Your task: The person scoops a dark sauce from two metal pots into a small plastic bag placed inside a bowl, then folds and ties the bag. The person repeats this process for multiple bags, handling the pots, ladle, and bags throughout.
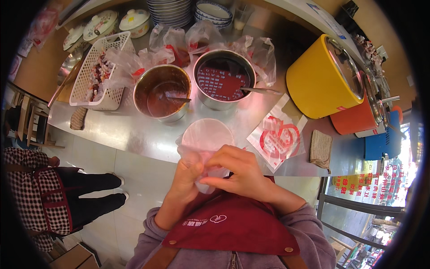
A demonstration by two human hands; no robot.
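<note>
My left hand grips the gathered part of a thin clear plastic bag in front of my apron. The fingers of my right hand pinch the same bag from the other side. Just beyond my hands, at the counter's front edge, is a round translucent plastic container, with bag film around it. A steel pot of brown sauce stands beyond on the left, a utensil handle in it. Right of it, a steel pot of dark red liquid holds a spoon. A flat printed plastic bag lies to the right.
On the steel counter, a white perforated basket with small packets stands left. Tied bags of sauce, plates and bowls stand behind. Right are a yellow lidded container and folded cloth. Another person is lower left.
</note>
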